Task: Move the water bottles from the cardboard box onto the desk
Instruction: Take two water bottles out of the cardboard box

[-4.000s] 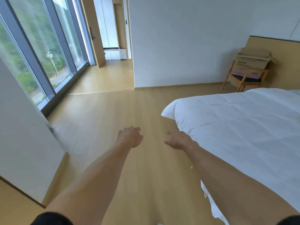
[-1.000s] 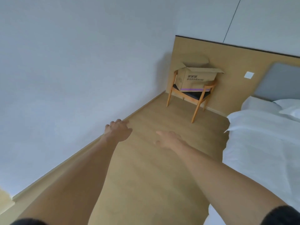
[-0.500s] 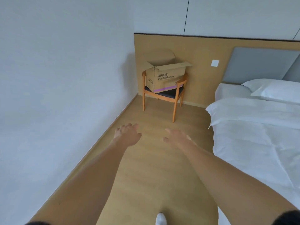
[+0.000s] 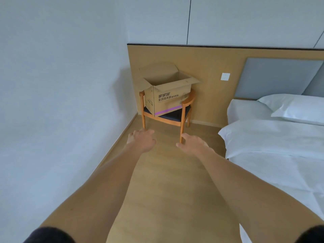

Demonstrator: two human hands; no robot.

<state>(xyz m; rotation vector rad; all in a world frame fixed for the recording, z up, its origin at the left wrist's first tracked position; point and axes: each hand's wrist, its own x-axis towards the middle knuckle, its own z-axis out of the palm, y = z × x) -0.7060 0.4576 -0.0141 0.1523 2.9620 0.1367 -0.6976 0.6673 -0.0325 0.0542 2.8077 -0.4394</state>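
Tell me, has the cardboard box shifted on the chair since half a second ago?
No. The cardboard box sits on the chair seat between the armrests as before, flaps open. It only looks bigger because the camera has come closer.

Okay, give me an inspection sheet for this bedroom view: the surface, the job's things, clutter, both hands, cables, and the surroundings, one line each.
Surface: wooden floor, bare where it shows; no desk in view.
Job's things: cardboard box with flaps open sits on the seat of a wooden chair in the corner; its contents are hidden from here, so no water bottles seen.
Clutter: nothing seen.
Hands: left hand and right hand both reach forward over the floor, fingers relaxed, holding nothing, short of the chair.
Cables: nothing seen.
Surroundings: white wall on the left, bed with white bedding and a pillow on the right, wood wall panel with a wall switch plate.
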